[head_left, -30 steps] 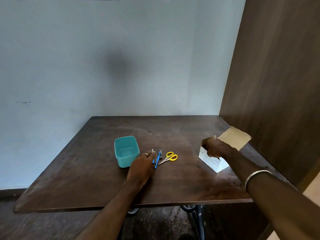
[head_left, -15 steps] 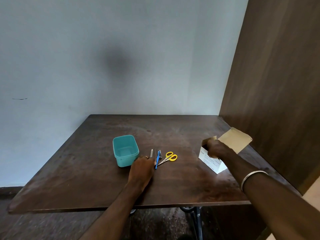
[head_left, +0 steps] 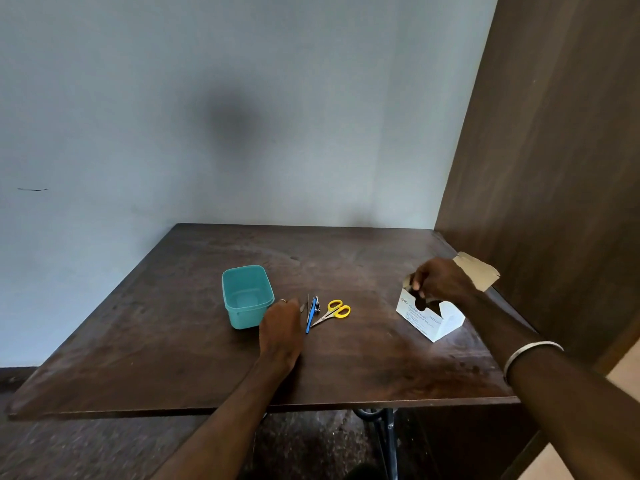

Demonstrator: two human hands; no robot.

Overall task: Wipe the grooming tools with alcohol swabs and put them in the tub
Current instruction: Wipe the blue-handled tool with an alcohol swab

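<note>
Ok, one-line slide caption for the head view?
Right hand reaches into swab box; left hand rests by grooming tools beside empty teal tub.

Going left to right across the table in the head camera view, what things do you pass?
Teal tub → left hand → blue-handled tool → yellow-handled scissors → white swab box, with the right hand at its open top.

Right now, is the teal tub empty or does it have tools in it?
Empty. The tub shows a bare teal floor, and the scissors lie on the table beside it.
</note>
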